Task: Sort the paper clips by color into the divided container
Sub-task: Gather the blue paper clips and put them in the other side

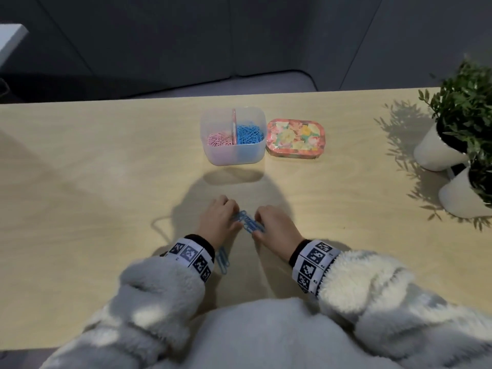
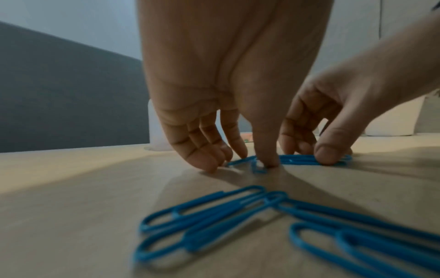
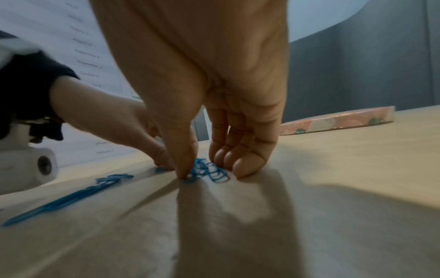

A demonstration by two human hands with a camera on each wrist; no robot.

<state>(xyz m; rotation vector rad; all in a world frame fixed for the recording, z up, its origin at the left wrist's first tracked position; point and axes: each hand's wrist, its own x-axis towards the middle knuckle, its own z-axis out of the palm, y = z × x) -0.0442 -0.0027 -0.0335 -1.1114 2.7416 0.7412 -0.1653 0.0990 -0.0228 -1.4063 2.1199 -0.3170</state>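
Observation:
A clear divided container (image 1: 213,155) stands at mid-table, with pink paper clips (image 1: 219,141) in its left half and blue paper clips (image 1: 249,134) in its right half. Nearer to me, a small bunch of blue clips (image 1: 247,222) lies on the table between my hands. My left hand (image 2: 252,159) has its thumb and index tips down on one end of the bunch, pinching a clip. My right hand (image 3: 207,169) curls its thumb and fingers around the other end of the bunch (image 3: 212,172). Several more blue clips (image 2: 238,216) lie loose by my left wrist.
A floral tin lid (image 1: 295,137) lies just right of the container. Two potted plants in white pots (image 1: 436,150) stand at the table's right edge. The light wooden table (image 1: 93,182) ends at a far edge behind the container.

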